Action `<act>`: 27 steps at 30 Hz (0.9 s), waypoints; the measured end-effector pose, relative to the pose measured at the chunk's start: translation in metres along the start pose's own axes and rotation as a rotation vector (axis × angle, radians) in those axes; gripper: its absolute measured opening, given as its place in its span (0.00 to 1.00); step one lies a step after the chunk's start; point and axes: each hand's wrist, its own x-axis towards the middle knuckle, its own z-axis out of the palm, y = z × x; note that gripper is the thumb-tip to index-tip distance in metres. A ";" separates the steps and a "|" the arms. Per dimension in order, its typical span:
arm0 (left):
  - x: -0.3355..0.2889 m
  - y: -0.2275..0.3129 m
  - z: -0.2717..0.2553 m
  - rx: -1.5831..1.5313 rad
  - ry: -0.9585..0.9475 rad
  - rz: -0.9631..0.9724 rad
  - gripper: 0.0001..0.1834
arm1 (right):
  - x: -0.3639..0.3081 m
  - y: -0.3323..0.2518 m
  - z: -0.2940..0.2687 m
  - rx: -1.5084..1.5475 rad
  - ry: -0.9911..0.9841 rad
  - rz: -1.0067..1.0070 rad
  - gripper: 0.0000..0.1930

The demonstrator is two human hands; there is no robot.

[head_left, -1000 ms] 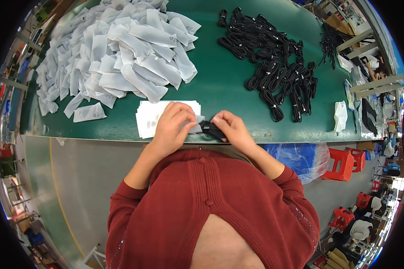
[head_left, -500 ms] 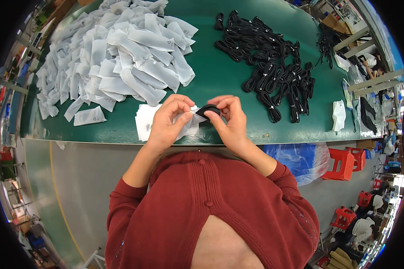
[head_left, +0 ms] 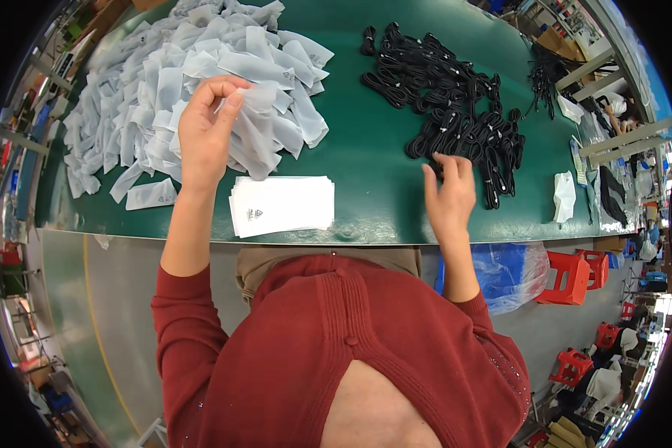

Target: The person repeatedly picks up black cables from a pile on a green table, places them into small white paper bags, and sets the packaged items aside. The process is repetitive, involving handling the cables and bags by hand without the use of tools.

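Observation:
A frosted white plastic bag (head_left: 255,133) hangs from my left hand (head_left: 206,134), pinched at its top between thumb and fingers. It is held over the near right side of a heap of similar filled bags (head_left: 164,82); what is inside it does not show clearly. My right hand (head_left: 453,196) is at the near edge of a pile of coiled black cables (head_left: 455,123), its thumb and fingers apart around a dark coil there. The hand hides most of that coil. Between my hands, a stack of flat white bags (head_left: 287,205) lies at the table's front edge.
The green table (head_left: 362,160) has its front edge close to my body. One filled bag (head_left: 151,195) lies apart at the left. A white crumpled piece (head_left: 564,196) is at the right, before a metal rack (head_left: 626,134). Red stools (head_left: 565,278) and a blue plastic-covered bin (head_left: 493,270) stand below.
My hands have parted from over the white stack. The left has carried the bag up and left to the heap; the right has let go and moved right to the cables.

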 end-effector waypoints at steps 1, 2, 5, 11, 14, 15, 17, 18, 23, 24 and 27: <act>0.002 0.003 0.005 0.007 -0.018 0.035 0.12 | -0.008 0.012 -0.002 -0.169 -0.009 -0.015 0.16; 0.005 -0.002 0.001 -0.071 0.013 -0.034 0.12 | -0.016 0.020 -0.002 -0.234 -0.088 0.041 0.21; 0.042 -0.029 -0.038 -0.264 0.158 -0.182 0.14 | -0.027 0.025 -0.003 -0.284 -0.157 0.006 0.24; 0.071 -0.060 -0.090 0.767 0.456 0.323 0.18 | -0.031 0.034 0.010 -0.236 -0.034 0.062 0.23; 0.012 -0.034 -0.039 0.701 0.248 0.302 0.16 | -0.035 0.045 0.016 -0.167 -0.024 0.077 0.22; -0.014 -0.035 -0.022 0.724 0.118 0.347 0.15 | -0.036 0.047 0.016 -0.134 -0.027 0.073 0.22; -0.066 -0.037 0.009 0.563 -0.198 0.178 0.11 | -0.035 0.041 0.017 -0.096 -0.032 0.021 0.20; -0.085 -0.039 0.022 0.499 -0.335 0.227 0.11 | -0.033 0.033 0.016 -0.111 -0.033 -0.016 0.20; -0.131 -0.042 0.052 0.616 -0.463 0.192 0.10 | -0.038 0.027 0.012 -0.091 -0.082 0.115 0.19; -0.132 -0.043 0.053 0.617 -0.458 0.187 0.09 | -0.041 0.030 0.015 -0.051 -0.048 0.106 0.18; -0.134 -0.050 0.056 0.587 -0.423 0.146 0.07 | -0.042 0.029 0.016 0.145 -0.001 0.087 0.16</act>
